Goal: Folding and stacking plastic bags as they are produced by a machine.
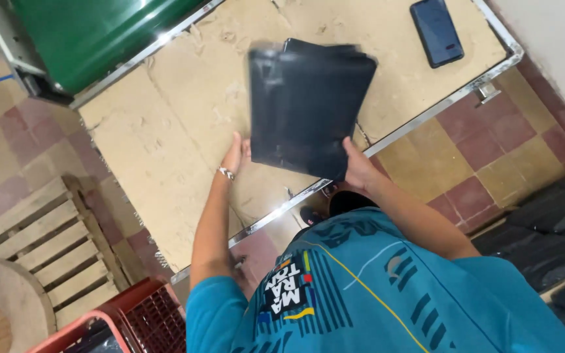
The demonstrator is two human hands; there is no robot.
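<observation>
Stack of black sheets (307,108) clamped between your hands, left hand (235,153) closed on its near left edge, right hand (359,168) gripping its near right corner, cardboard-topped table (165,124) beneath your grip, dark phone (436,31) beyond it.

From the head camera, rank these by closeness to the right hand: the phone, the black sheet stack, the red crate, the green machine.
1. Black sheet stack: held in the right hand.
2. Phone: on the table's far right corner.
3. Red crate: on the floor, lower left.
4. Green machine: far upper left.
</observation>
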